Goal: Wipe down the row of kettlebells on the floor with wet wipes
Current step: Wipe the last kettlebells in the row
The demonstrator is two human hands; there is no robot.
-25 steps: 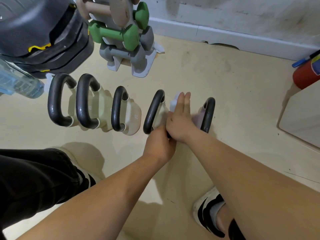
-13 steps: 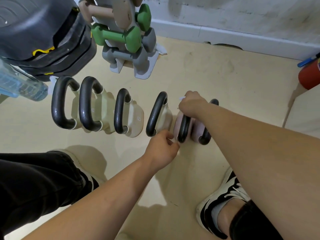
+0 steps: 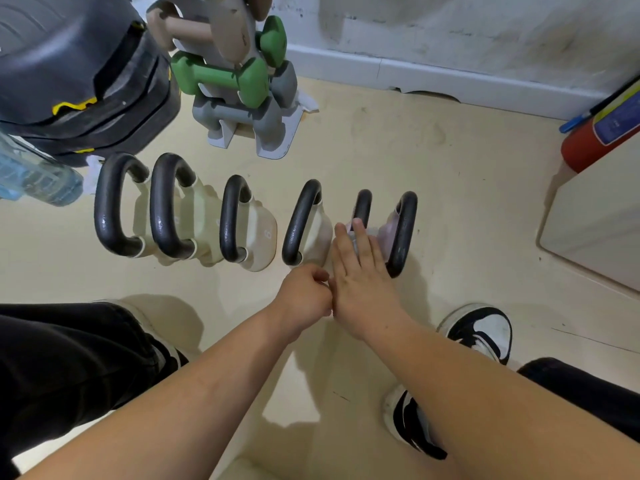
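Note:
Six kettlebells with black handles stand in a row on the beige floor: several cream ones, from the leftmost to the fourth, then two pink ones. My right hand lies flat, fingers stretched, on the near side of the fifth kettlebell. A pale wet wipe shows just under its fingertips. My left hand is a closed fist beside the right one, just below the fourth kettlebell's base, with nothing visible in it.
A rack of green and grey dumbbells stands behind the row. Black stacked gear and a water bottle sit at left. A red extinguisher and a pale panel are at right. My shoes are below.
My right hand left the top of the pink kettlebell's handle, came down toward me and opened flat against its near side. The left hand drew back slightly from the fourth kettlebell.

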